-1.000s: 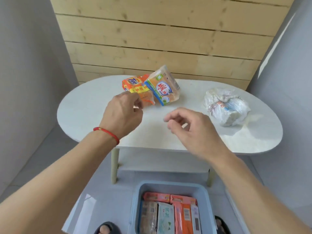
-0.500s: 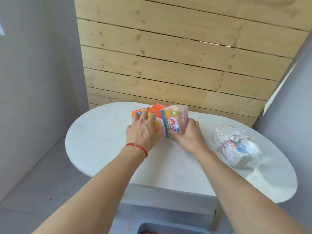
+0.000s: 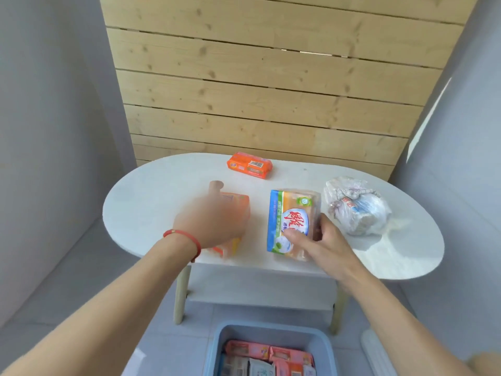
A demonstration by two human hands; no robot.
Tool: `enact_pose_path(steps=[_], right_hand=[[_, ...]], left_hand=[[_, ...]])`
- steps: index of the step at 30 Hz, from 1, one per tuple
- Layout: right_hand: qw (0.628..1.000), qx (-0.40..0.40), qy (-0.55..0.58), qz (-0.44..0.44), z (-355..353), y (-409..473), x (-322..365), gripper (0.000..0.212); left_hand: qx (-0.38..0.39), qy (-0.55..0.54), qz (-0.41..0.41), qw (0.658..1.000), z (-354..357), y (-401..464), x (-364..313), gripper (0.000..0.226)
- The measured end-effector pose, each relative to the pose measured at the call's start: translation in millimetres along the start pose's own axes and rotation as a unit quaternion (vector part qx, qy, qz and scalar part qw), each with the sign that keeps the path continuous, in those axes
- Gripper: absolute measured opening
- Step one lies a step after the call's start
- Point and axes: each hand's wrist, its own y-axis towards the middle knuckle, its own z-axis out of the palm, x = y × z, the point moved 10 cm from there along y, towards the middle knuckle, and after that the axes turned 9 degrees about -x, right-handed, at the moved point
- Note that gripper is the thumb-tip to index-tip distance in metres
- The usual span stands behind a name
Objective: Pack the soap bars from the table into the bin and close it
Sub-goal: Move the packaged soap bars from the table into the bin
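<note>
Right hand fingers clamp blue-edged soap pack at its side, left hand (blurred) grips orange pack; film probably slick, bars stiff w/ heft, so hold edges.

A plain domestic room, seemingly a corner of a home: a small white oval surface on pale wooden legs stands against a wall of knotty pine planks, flanked by bare grey walls. Grey floor tiles lie below, where a blue plastic bin holds packaged household soap.
</note>
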Motion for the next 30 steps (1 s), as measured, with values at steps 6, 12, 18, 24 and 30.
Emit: enact_pose_path(steps=[6,12,18,24,30], right_hand=[[0.991,0.127,0.008,0.042,0.0,-60.0,2.3,0.068],[0.965,0.238,0.007,0.11,-23.8,-130.9,-42.0,0.057],[0.916,0.207,-0.26,0.225,-2.2,-147.9,-128.5,0.057],[0.891,0.156,-0.368,0.217,43.6,-143.5,-198.6,0.056],[0.87,0.144,-0.406,0.238,68.4,-149.4,-245.1,0.078]], left_hand=[[0.046,-0.199,-0.083,0.975,2.0,-79.7,1.7,0.086],[0.204,-0.331,-0.131,0.912,53.3,-162.2,23.8,0.094],[0.251,-0.214,-0.185,0.926,163.5,-180.8,53.0,0.091],[0.234,0.038,-0.133,0.962,229.9,-176.8,79.5,0.089],[0.227,0.112,-0.135,0.958,253.5,-185.4,98.5,0.081]])
